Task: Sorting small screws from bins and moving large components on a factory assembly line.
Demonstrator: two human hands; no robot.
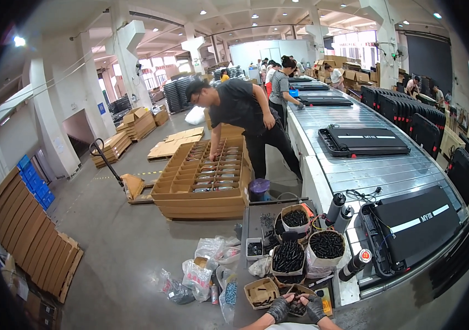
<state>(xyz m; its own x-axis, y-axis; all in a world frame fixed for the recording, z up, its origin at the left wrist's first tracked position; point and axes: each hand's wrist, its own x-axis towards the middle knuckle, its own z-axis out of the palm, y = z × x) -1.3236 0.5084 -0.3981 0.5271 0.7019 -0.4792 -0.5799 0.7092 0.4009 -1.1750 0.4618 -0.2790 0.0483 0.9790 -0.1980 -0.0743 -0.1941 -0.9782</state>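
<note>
My left hand (279, 309) and my right hand (315, 308), both in dark fingerless gloves, meet at the near end of a grey worktable (243, 269). Their fingers are pinched together over a small open carton (297, 312) of dark parts. What the fingertips hold is too small to make out. Just left of them sits another open carton (255, 285) with a few black pieces inside. Beyond stand cartons heaped with small black parts (288, 257), among them a taller white-sided one (322, 268). A yellow-labelled item (326, 300) lies beside my right hand.
Right of the worktable runs a metal roller conveyor (306, 129) carrying flat black machine bases (416, 225). Dark cylinders (354, 265) stand along its near edge. Plastic bags (196, 278) lie on the floor at left. A co-worker (240, 110) leans over a large divided carton (201, 201).
</note>
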